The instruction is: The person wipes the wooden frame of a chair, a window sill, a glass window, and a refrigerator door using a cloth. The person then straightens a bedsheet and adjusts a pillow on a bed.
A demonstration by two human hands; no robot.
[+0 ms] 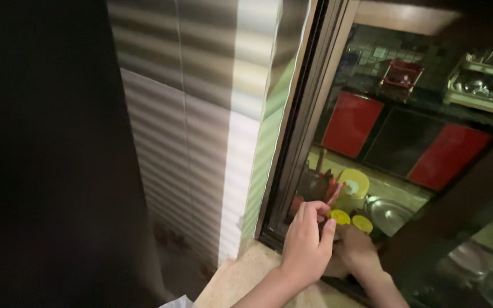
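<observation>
The left hand (pixel 308 242) curls its fingers loosely beside a small yellow lid (pixel 340 217). The right hand (pixel 358 251) lies just below a second yellow lid (pixel 362 223); its grip cannot be told. A steel bowl (pixel 389 214) sits near, and red cabinets (pixel 352 122) lie beyond.
</observation>
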